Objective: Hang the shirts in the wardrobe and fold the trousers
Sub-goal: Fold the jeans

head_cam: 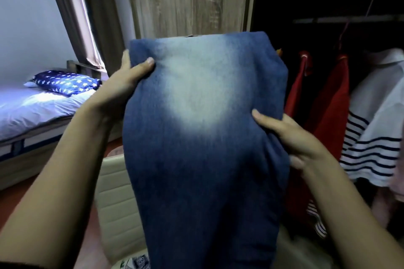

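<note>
We hold the faded blue denim trousers (203,137) mid-frame — left hand (122,85) at ten o'clock, right hand (290,135) at three, fingers (145,64) clamped on the edges — so they hang flat for folding.

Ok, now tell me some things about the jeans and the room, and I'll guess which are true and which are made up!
1. The left grip and the right grip both hold the jeans. True.
2. The jeans are green all over. False: they are blue with a pale faded patch.
3. A red shirt hangs in the wardrobe. True.
4. The pillow on the bed is plain red. False: the pillow is blue with white stars.
</note>
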Demonstrator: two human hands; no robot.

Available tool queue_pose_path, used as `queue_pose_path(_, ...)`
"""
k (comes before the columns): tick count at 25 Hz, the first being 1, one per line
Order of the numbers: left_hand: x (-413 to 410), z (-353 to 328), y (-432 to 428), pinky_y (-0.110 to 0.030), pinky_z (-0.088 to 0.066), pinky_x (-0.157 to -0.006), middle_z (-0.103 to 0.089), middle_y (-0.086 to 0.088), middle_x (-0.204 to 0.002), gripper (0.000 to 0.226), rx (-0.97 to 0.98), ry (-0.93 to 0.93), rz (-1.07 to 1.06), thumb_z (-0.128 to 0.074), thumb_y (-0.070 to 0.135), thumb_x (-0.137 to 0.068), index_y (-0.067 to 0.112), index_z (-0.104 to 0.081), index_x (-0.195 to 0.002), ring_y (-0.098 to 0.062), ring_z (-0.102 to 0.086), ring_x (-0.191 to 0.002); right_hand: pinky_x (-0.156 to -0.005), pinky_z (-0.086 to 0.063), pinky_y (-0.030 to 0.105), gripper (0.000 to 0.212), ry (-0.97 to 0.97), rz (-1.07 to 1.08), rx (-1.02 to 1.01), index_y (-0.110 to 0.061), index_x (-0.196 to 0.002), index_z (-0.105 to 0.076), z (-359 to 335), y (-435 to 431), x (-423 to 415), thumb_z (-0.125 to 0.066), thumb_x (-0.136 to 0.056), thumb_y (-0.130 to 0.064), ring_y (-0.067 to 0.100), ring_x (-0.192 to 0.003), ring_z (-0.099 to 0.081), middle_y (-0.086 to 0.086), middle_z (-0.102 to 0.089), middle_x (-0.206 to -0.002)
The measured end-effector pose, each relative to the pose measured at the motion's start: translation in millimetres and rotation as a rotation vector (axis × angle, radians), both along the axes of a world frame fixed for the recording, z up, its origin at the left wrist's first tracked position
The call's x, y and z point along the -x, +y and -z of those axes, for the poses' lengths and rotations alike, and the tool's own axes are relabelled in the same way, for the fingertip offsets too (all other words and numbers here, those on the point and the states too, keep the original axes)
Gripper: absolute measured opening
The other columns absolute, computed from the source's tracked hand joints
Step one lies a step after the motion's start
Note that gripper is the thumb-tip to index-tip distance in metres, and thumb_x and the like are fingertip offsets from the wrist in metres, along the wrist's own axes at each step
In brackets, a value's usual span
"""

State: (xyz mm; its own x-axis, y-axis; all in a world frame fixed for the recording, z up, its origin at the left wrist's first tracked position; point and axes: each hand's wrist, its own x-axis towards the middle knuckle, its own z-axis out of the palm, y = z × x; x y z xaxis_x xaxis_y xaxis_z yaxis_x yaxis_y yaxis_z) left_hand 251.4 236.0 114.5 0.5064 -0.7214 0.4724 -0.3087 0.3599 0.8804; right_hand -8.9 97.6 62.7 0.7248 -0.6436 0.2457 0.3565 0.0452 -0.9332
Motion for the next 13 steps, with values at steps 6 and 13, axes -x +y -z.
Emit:
queue_pose_path(6,23.2,153.6,6.4,-0.019,-0.051,-0.044,-0.068,0.005,-0.054,0.042,-0.376,0.694,0.051,-0.067,0.055,-0.072,0.014,-0.060,-0.079,-0.007,-0.065,-0.047,-0.058,-0.058,0.028,0.048,0.372,-0.096,-0.518,-0.003,-0.086,-0.073,82.9,-26.7,-22.6,-0.045,-0.091,-0.041,0.021,-0.072,-0.072,0.014,-0.074,-0.083)
queue_pose_path(13,7.8,169.4,15.0,-0.030,-0.055,-0.070,-0.073,-0.014,-0.086,0.027,-0.547,0.869,0.173,-0.059,0.023,-0.082,0.001,-0.065,-0.097,-0.021,-0.071,-0.075,-0.073,-0.058,0.035,0.033,0.316,-0.179,-0.603,0.004,-0.092,-0.070,112.7,-27.4,-8.0,-0.073,-0.067,-0.017,0.030,-0.085,-0.070,0.020,-0.070,-0.093)
